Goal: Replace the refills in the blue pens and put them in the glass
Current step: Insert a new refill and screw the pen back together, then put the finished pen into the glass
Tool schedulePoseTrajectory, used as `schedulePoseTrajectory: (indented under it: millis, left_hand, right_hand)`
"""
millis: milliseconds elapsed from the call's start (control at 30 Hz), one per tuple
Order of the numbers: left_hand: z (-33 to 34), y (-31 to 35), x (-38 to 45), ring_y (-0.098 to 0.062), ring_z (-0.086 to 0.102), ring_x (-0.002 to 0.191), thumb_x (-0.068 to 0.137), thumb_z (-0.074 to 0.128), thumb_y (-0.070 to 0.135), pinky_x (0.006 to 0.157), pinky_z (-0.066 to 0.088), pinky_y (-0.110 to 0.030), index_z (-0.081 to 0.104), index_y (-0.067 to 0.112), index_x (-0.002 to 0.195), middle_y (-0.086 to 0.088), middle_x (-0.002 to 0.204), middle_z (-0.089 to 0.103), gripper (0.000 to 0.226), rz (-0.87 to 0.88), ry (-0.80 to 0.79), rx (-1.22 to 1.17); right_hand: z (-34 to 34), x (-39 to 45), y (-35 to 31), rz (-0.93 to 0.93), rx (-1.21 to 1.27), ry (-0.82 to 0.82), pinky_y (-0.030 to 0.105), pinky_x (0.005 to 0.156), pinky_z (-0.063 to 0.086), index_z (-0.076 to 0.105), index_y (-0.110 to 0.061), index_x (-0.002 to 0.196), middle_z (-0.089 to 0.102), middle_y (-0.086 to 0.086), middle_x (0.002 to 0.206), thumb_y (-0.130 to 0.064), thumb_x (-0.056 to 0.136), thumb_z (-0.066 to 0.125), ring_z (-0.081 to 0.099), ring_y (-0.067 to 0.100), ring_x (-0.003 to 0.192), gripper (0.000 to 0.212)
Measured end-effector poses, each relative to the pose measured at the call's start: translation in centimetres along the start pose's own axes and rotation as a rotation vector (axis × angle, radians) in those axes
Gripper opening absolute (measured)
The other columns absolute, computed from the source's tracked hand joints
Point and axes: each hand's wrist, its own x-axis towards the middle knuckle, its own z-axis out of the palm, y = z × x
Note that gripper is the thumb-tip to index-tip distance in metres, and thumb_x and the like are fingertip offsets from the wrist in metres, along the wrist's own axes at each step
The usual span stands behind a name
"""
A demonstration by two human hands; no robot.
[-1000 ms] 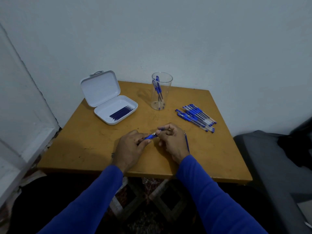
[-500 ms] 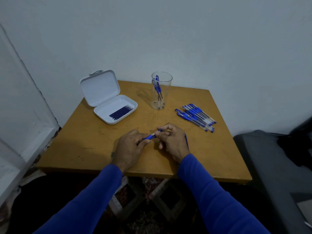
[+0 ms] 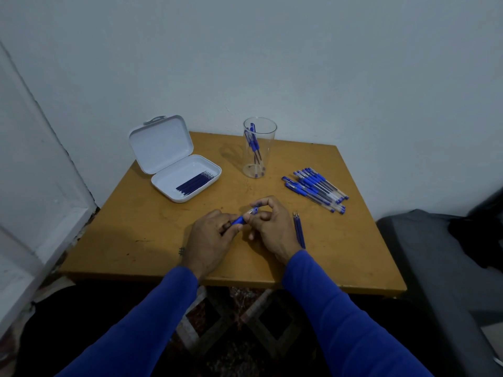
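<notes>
Over the middle of the wooden table (image 3: 152,240), both hands work on one blue pen (image 3: 241,219). My left hand (image 3: 211,236) grips its blue barrel; my right hand (image 3: 268,227) pinches the tip end between thumb and fingers. A clear glass (image 3: 259,148) at the back holds a few blue pens. A bundle of several blue pens (image 3: 317,189) lies at the right. Two loose refills (image 3: 298,229) lie beside my right wrist. An open white case (image 3: 187,175) at the back left holds several dark refills (image 3: 195,182).
The table stands in a corner against a pale wall. A white door frame (image 3: 40,213) runs along the left. A dark grey seat (image 3: 446,262) stands to the right of the table, close to its edge.
My hands stayed in place on the pen. The right fingers shifted slightly at the tip end, and the loose refills by my right wrist show more fully.
</notes>
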Motion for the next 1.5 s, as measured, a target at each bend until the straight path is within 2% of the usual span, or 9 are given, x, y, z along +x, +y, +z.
schedulePoseTrajectory:
  millis: [133, 267, 433, 567, 900, 1133, 1233, 1400, 1500]
  left_hand:
    - [0.2, -0.3, 0.4, -0.003, 0.053, 0.082, 0.096, 0.064, 0.035, 0.073, 0.045, -0.02, 0.067, 0.024, 0.129, 0.015, 0.09, 0.057, 0.035, 0.023, -0.016, 0.0]
    - [0.6, -0.4, 2.5, -0.008, 0.05, 0.101, 0.097, 0.062, 0.04, 0.09, 0.048, -0.032, 0.058, 0.023, 0.138, 0.011, 0.106, 0.059, 0.045, 0.047, -0.051, 0.045]
    - [1.8, -0.7, 6.2, -0.011, 0.047, 0.109, 0.097, 0.059, 0.041, 0.097, 0.047, -0.034, 0.059, 0.026, 0.128, 0.007, 0.115, 0.057, 0.034, 0.081, -0.121, 0.149]
    - [3.1, -1.0, 8.8, -0.015, 0.047, 0.118, 0.099, 0.057, 0.044, 0.105, 0.044, -0.035, 0.057, 0.019, 0.134, 0.001, 0.129, 0.055, 0.043, 0.086, -0.157, 0.21]
    - [5.6, -1.4, 12.0, -0.016, 0.039, 0.131, 0.099, 0.047, 0.055, 0.113, 0.035, -0.037, 0.055, 0.029, 0.136, 0.005, 0.142, 0.044, 0.046, 0.102, -0.18, 0.304]
    - [6.2, -2.1, 11.7, -0.015, 0.037, 0.134, 0.099, 0.046, 0.055, 0.114, 0.033, -0.037, 0.057, 0.03, 0.135, 0.005, 0.144, 0.044, 0.045, 0.125, -0.151, 0.321]
    - [6.1, -2.1, 11.7, -0.015, 0.037, 0.135, 0.099, 0.046, 0.054, 0.114, 0.032, -0.037, 0.057, 0.03, 0.134, 0.005, 0.146, 0.043, 0.044, 0.128, -0.15, 0.317]
    - [6.0, -2.0, 11.6, -0.014, 0.035, 0.136, 0.099, 0.045, 0.054, 0.115, 0.032, -0.037, 0.057, 0.03, 0.135, 0.006, 0.148, 0.041, 0.044, 0.119, -0.157, 0.322]
    - [6.0, -1.9, 11.6, -0.013, 0.035, 0.137, 0.1, 0.044, 0.054, 0.116, 0.031, -0.038, 0.057, 0.029, 0.135, 0.006, 0.149, 0.04, 0.045, 0.115, -0.158, 0.322]
  right_hand:
    - [-0.3, 0.4, -0.5, -0.032, -0.027, 0.08, 0.022, 0.054, 0.048, 0.058, -0.023, 0.111, 0.073, 0.011, 0.083, -0.013, 0.096, 0.069, 0.065, 0.012, 0.063, 0.021]
    - [-1.5, 2.0, -2.1, -0.151, -0.147, 0.202, 0.026, 0.055, 0.048, 0.057, -0.031, 0.112, 0.069, 0.006, 0.081, -0.017, 0.096, 0.07, 0.069, 0.017, 0.071, 0.025]
    - [-3.3, 4.5, -5.3, -0.332, -0.281, 0.331, 0.029, 0.066, 0.057, 0.06, -0.031, 0.11, 0.064, -0.008, 0.084, -0.02, 0.096, 0.069, 0.066, 0.012, 0.079, 0.02]
    - [-4.6, 6.3, -8.9, -0.462, -0.267, 0.445, 0.011, 0.061, 0.047, 0.064, -0.021, 0.115, 0.061, -0.014, 0.078, -0.011, 0.097, 0.065, 0.059, -0.005, 0.069, 0.021]
    - [-5.5, 12.0, -14.4, -0.669, -0.164, 0.575, 0.012, 0.067, 0.047, 0.061, -0.02, 0.12, 0.065, 0.0, 0.095, -0.005, 0.097, 0.057, 0.061, 0.007, 0.077, 0.028]
    - [-5.2, 16.4, -12.3, -0.597, -0.561, 0.461, 0.038, 0.08, 0.057, 0.067, -0.018, 0.124, 0.063, 0.001, 0.105, -0.006, 0.097, 0.059, 0.063, 0.017, 0.091, 0.031]
    - [-5.0, 17.5, -11.8, -0.47, -0.729, 0.358, 0.039, 0.088, 0.056, 0.068, -0.019, 0.13, 0.068, 0.004, 0.115, -0.015, 0.101, 0.056, 0.064, 0.021, 0.102, 0.031]
    - [-4.5, 18.0, -11.3, -0.33, -0.904, 0.29, 0.043, 0.076, 0.061, 0.077, -0.01, 0.105, 0.077, 0.008, 0.103, -0.018, 0.099, 0.055, 0.07, 0.025, 0.088, 0.025]
    - [-4.6, 17.8, -11.4, -0.269, -0.851, 0.263, 0.044, 0.077, 0.062, 0.073, -0.012, 0.117, 0.076, 0.008, 0.108, -0.021, 0.1, 0.06, 0.071, 0.025, 0.093, 0.023]
